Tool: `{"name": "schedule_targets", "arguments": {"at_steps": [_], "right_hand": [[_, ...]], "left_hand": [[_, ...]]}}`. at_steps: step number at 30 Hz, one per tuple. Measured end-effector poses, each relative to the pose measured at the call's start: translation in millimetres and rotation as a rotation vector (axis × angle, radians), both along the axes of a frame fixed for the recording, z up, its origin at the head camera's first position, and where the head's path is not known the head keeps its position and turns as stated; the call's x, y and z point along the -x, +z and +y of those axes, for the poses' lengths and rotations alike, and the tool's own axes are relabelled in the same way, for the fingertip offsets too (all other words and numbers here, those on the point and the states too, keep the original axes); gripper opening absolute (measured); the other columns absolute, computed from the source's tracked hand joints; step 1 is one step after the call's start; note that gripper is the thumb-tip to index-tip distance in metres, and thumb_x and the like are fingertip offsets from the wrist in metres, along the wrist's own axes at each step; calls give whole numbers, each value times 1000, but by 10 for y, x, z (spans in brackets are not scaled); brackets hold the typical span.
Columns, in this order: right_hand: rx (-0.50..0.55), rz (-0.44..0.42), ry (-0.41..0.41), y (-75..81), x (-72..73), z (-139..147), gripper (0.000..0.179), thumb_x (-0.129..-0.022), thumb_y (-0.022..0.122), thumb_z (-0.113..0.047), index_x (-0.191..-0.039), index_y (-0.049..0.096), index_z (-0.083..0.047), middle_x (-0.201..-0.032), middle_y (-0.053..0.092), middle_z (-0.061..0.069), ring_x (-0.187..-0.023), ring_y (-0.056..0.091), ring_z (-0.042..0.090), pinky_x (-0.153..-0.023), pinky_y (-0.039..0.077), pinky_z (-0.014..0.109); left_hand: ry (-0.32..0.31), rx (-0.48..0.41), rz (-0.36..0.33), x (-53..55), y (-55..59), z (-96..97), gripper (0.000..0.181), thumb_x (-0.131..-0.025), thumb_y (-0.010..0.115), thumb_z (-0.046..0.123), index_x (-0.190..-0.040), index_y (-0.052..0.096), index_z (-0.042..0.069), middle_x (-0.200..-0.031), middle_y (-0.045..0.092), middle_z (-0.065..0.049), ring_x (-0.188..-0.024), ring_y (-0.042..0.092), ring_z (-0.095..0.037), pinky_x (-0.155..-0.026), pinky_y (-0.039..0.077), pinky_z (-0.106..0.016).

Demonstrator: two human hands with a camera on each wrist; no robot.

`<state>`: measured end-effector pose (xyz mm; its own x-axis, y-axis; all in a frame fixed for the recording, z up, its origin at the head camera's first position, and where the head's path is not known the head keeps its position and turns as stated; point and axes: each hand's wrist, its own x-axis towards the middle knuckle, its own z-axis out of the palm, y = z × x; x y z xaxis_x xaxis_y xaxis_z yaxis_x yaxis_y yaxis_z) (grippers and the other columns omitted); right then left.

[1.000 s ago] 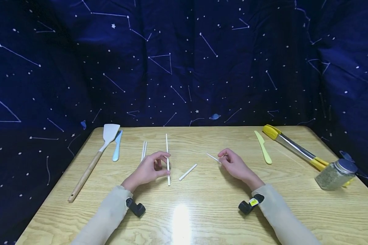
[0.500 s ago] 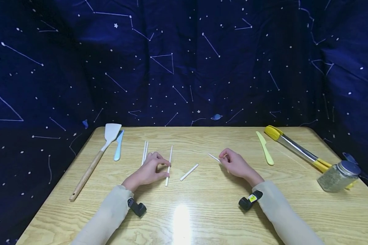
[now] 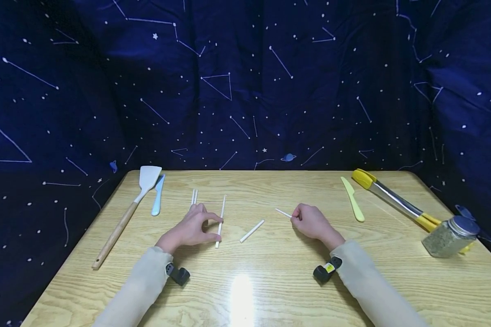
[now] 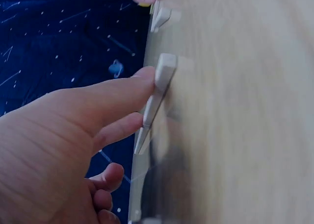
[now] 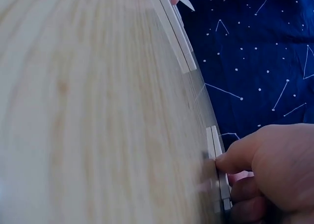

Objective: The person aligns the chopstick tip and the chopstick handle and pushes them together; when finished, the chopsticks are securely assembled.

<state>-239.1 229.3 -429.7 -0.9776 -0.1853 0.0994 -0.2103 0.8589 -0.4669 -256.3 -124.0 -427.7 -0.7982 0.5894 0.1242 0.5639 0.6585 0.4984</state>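
Observation:
In the head view my left hand (image 3: 190,227) holds a long white stick (image 3: 223,206) just above or on the wooden table, thumb near its front end and index finger further along. The left wrist view shows the thumb against the side of this stick (image 4: 166,69). My right hand (image 3: 313,222) pinches the near end of another white stick (image 3: 283,212), whose free end points left. Between the hands lies a short white stick (image 3: 252,231), slanted and untouched. Two white sticks (image 3: 194,197) lie side by side behind my left hand, which partly hides them.
At the left are a white spatula (image 3: 124,222) with a wooden handle and a light blue knife (image 3: 157,197). At the right lie a pale yellow knife (image 3: 353,200), yellow-tipped tongs (image 3: 397,200) and a tilted glass jar (image 3: 450,236). A dark blue starry cloth (image 3: 245,91) hangs behind.
The far end of my left hand's stick has come down, and the hand has shifted slightly left with it. My right hand has moved only slightly, still pinching its stick.

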Motion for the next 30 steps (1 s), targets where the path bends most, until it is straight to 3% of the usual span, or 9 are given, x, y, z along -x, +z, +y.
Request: {"name": "schedule_targets", "arguments": {"at_steps": [11,14,19,24,30], "right_hand": [[-9,-7,-13,-38,-40,-27,8,-89,56,-7,-87,59,-1,-65,52,1,-56,44,13,-52,36,25],[17,10,-35,-54,-44,-22,11,-92,52,-9,-90,58,1,-66,52,2,-57,46,13,-53,37,25],[78,38,-79,-51,-64,-9,16,-94,47,-10,-94,55,4,-69,51,4,-59,46,15,-55,37,27],[167,26,-92,-53,-92,35,16,-96,45,-10,-98,50,6,-68,44,3,-59,41,15,-54,33,25],[318,14,-88,-78,-137,119,11,-97,41,-6,-94,46,3,-67,38,-1,-54,35,8,-50,31,22]], "left_hand": [[80,78,-90,94,96,-279,45,-77,80,30,-118,68,14,-78,47,-7,-81,34,-19,-71,29,-31],[70,74,-103,110,89,-312,46,-78,80,31,-119,68,14,-79,47,-7,-83,34,-19,-72,28,-32],[40,57,-91,124,74,-307,49,-79,79,31,-121,65,12,-78,46,-6,-81,35,-19,-71,29,-31],[50,39,-79,120,57,-273,52,-80,78,32,-125,62,11,-81,47,-6,-82,36,-19,-69,31,-30],[66,-41,5,93,54,-168,40,-86,73,28,-118,64,6,-81,46,-5,-82,37,-18,-70,33,-30]]}}
